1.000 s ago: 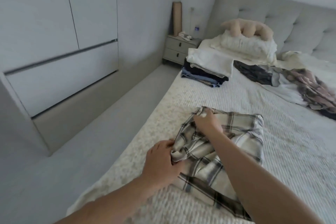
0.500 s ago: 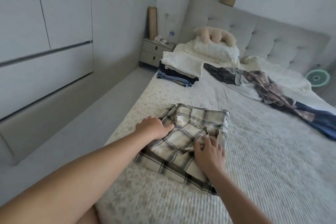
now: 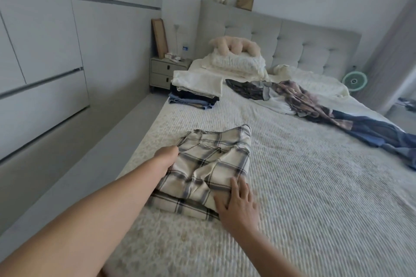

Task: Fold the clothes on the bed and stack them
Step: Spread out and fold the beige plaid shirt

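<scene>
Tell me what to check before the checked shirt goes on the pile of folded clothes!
1. Plaid garment folded into a compact packet: ok, though its top is rumpled.
2. Left hand has hold of its left edge: cannot tell; the fingers are hidden under the cloth.
3. Right hand on its near right corner: ok; it rests flat, not gripping.
4. Folded stack has a flat top to take it: ok.
5. Bedspread between garment and stack free of things: ok.
6. Unfolded clothes left to do: not ok, several remain.
</scene>
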